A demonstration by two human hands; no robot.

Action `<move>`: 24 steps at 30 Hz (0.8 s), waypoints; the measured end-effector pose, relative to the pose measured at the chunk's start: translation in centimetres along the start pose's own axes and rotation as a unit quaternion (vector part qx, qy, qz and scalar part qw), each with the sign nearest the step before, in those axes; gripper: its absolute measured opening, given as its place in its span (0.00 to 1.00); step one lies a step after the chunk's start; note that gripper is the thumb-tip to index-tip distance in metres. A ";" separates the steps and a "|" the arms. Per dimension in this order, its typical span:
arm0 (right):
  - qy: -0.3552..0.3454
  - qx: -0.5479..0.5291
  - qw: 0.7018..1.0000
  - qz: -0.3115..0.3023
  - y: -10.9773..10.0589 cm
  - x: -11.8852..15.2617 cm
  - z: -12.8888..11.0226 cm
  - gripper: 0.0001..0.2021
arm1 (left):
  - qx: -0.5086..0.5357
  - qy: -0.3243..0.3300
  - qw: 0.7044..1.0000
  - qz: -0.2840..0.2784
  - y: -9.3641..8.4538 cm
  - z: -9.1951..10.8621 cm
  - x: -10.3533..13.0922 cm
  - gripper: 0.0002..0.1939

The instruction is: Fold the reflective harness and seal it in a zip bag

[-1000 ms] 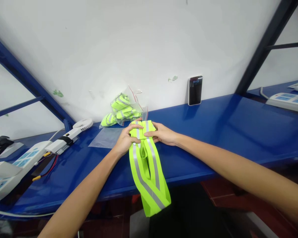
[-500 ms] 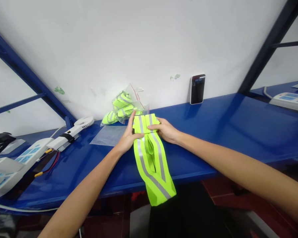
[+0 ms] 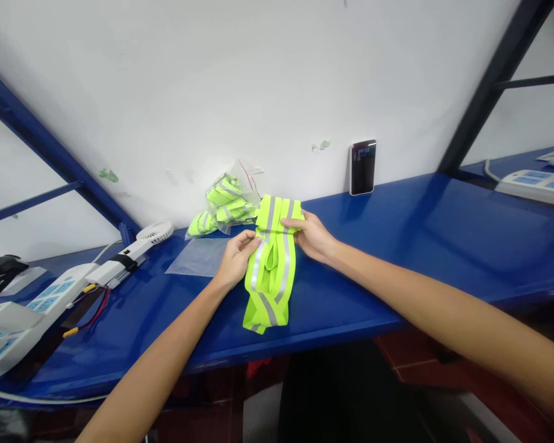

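1. Nearest the camera, the lower end of the reflective vest [image 3: 271, 277] now lies on the blue bench [image 3: 397, 258], just short of its front edge. A second ago that end hung well below the edge, so the strip has been drawn up and away from the person, which points to gathering or folding still under way.
2. The left hand [image 3: 234, 258] sits at the vest's left edge, a little below its top. Its fingers [image 3: 249, 241] curl in and pinch the fabric at the near grey stripe; a moment ago this hand lay flatter over the folded top.
3. The right hand [image 3: 311, 237] grips the upper right corner, thumb on the front face and the other fingers tucked behind. It has risen, so the top fold now stands up off the bench instead of lying pressed on it.
4. Just left of the left fingers a clear plastic bag [image 3: 198, 257] lies flat, unmoved.
5. Beyond the fingertips, against the wall, bagged vests [image 3: 226, 206] form a small heap; how many I cannot count.
6. Farther off, right of the right hand, a phone [image 3: 362, 167] leans on the wall. Far left of the left hand lie a small fan [image 3: 154, 232] and a power strip [image 3: 37, 301].
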State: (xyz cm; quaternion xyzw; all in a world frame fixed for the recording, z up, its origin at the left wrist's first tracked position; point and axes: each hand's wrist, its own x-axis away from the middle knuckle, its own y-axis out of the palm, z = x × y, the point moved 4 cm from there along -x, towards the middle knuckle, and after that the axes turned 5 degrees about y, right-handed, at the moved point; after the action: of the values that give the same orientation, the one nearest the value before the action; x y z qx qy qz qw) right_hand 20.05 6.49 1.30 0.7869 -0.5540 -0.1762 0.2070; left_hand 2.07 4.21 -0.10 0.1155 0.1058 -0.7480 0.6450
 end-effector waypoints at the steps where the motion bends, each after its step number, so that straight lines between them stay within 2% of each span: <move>1: 0.001 -0.003 1.000 0.002 0.0 0.0 0.0 0.17 | -0.010 0.007 1.000 -0.001 0.1 0.1 0.0 0.14; 6: 0.005 -0.014 1.000 -0.025 0.3 0.0 0.6 0.16 | -0.131 0.075 0.988 0.009 0.3 0.9 0.1 0.12; 9: 0.011 -0.013 0.999 -0.046 0.6 0.1 0.8 0.16 | -0.147 0.068 0.986 0.027 0.3 1.1 0.3 0.12; 11: 0.011 -0.021 0.998 -0.054 0.8 0.3 0.8 0.16 | -0.125 0.061 0.989 0.049 0.1 1.1 0.3 0.14; 14: 0.009 -0.026 0.997 -0.067 1.2 0.6 0.6 0.19 | -0.070 0.038 0.994 0.074 -0.4 0.8 0.1 0.26; 16: -0.005 -0.017 0.997 -0.073 1.2 0.7 0.4 0.24 | -0.035 0.001 0.998 0.055 -0.4 0.3 0.0 0.28; 20: -0.048 0.029 0.993 -0.107 1.2 0.9 0.4 0.30 | 0.039 -0.074 0.996 -0.015 0.1 -0.6 0.1 0.25; 24: -0.082 0.074 0.987 -0.115 0.6 0.5 1.0 0.28 | 0.056 -0.069 0.996 -0.017 0.2 -1.0 0.2 0.27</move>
State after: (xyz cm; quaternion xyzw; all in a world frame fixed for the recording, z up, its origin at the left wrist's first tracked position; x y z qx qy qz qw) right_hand 19.22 5.71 0.72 0.8415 -0.4864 -0.2210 0.0800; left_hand 2.26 4.29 -1.09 0.0972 0.0209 -0.7700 0.6303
